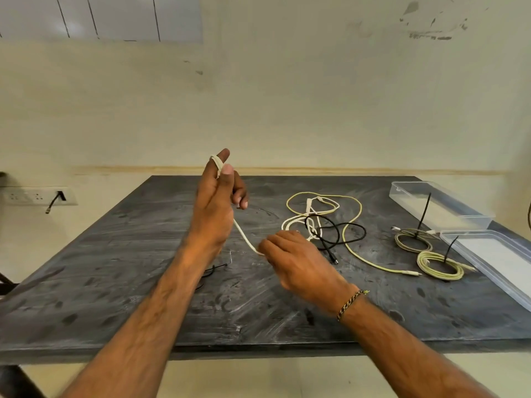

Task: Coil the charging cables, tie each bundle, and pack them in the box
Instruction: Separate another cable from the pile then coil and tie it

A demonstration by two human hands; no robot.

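- Pale, scuffed wall behind a dark grey table [143, 311] fills the view from the head camera.
- Raised above the table, the left hand [214, 208] pinches one end of a white cable [244, 235] between thumb and forefinger, with a first turn of it looped over the fingertip.
- Lower and to the right, the right hand [293, 257] has its fingers curled around the same cable, which hangs in a slack curve between the two hands.
- Beyond the right hand, the rest of the white cable lies on the table, tangled with a black cable [342, 234] and a loose yellow cable [356, 248].
- Further right lie two finished coils, a grey bundle [412, 239] and a yellow-green bundle [439, 265], each with a black tie standing up.
- At the far right sit the clear plastic box [442, 205] and its lid [494, 257].
- A spare black tie [214, 268] lies near the left forearm.
- Coiling looks barely begun; the right hand should probably feed even loops to the left while drawing the white cable gently clear of the black one, so nothing snags.
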